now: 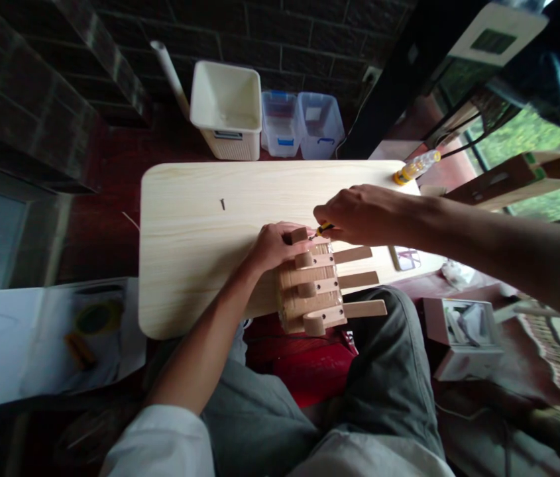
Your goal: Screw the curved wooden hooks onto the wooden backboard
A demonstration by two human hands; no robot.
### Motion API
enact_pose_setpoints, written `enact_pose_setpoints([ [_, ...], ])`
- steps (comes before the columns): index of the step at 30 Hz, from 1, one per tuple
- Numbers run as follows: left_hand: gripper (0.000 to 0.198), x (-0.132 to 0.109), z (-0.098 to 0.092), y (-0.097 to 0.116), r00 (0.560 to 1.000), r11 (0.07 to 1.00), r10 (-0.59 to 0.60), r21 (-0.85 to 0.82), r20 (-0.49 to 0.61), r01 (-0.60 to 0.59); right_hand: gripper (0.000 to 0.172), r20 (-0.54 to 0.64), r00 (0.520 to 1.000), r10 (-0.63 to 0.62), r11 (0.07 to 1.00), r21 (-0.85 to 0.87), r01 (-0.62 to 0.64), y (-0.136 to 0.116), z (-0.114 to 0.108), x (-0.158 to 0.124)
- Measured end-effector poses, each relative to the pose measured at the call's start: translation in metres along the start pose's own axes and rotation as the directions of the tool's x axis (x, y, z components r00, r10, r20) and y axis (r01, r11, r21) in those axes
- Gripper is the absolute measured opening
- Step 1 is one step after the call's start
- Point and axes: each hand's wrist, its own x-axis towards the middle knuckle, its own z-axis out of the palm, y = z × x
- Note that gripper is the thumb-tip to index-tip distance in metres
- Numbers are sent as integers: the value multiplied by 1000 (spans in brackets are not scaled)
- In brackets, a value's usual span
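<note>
My right hand [346,215] is closed around a screwdriver [325,228] with a yellow-and-black handle. Its tip meets the topmost wooden hook [299,234] on a taped cardboard block [289,300]. My left hand [277,245] grips that hook's end and rests against the block. Below it, several similar wooden hooks [325,287] lie across the block, with dark screw heads showing in them and long flat ends sticking out to the right. The block overhangs the table's near edge. A loose dark screw [223,204] lies on the table, left of my hands.
The pale wooden table [185,265] carries a clear-and-yellow bottle [416,167] at its far right corner and a flat phone-like object [405,258] at the right. Behind stand a cream bin [227,132] and clear plastic boxes [282,122]. A white open box [468,338] sits at right.
</note>
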Motion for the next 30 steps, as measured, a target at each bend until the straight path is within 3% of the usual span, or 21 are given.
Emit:
enact_pose_setpoints([
  [8, 29, -1, -2, -1, 1000, 1000, -6, -17, 21, 7, 34, 3, 998, 66, 997, -31, -66, -15, 1, -2],
  [13, 30, -1, -1, 0, 1000, 1000, 9, -17, 7, -8, 25, 41, 999, -36, 997, -60, 39, -20, -16, -4],
  [17, 31, -2, -1, 1, 1000, 1000, -2, -7, 8, 2, 26, 42, 996, -83, 987, -133, 88, -18, -16, -3],
  [23, 33, -2, -2, 4, 999, 999, -43, -4, 17, 43, 31, 40, 999, 25, 998, -62, -23, -19, -1, -3],
  [26, 34, -2, -1, 5, 999, 999, -37, -5, 6, 37, 34, 62, 997, 42, 998, -45, -39, -20, -7, -1],
  [30, 34, -2, -1, 6, 1000, 1000, -26, 4, -3, 26, 32, 82, 996, -38, 997, -71, 43, -23, -21, -1],
])
